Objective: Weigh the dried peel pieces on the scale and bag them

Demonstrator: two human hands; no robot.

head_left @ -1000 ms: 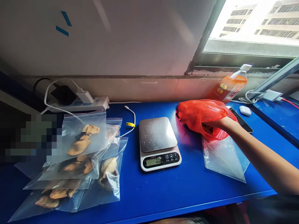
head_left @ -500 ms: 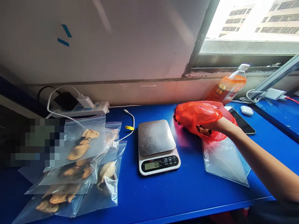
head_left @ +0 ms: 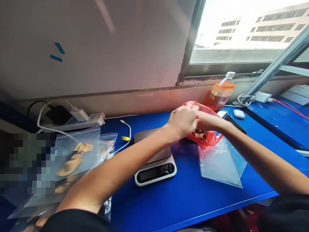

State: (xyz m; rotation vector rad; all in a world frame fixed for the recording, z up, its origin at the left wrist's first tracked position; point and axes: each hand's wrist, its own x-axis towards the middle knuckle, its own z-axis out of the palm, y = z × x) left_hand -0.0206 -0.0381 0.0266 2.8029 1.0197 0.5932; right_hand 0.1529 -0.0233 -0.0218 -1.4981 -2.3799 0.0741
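Note:
A red plastic bag (head_left: pixel 209 139) with brown dried pieces (head_left: pixel 200 135) in its mouth rests on the blue table. My left hand (head_left: pixel 184 118) is closed at the bag's upper rim, gripping the plastic. Behind it my right hand (head_left: pixel 207 121) reaches into the bag; its fingers are hidden. Under my left forearm stands a kitchen scale (head_left: pixel 155 174), its metal plate partly covered and no figure readable on its display. Flat clear plastic bags (head_left: pixel 218 164) lie just in front of the red bag.
Zip bags with dried slices (head_left: pixel 72 162) are piled at the left, partly behind my left arm. A power strip (head_left: pixel 95 120) and white cable (head_left: pixel 129 130) lie along the wall. An orange drink bottle (head_left: pixel 220 91), tablet (head_left: pixel 235 124) and white earphone case (head_left: pixel 238 113) are at the right.
My left arm has come into view across the scale, and its hand has taken hold of the red bag's rim. My right hand stays at the bag. The view has shifted rightward.

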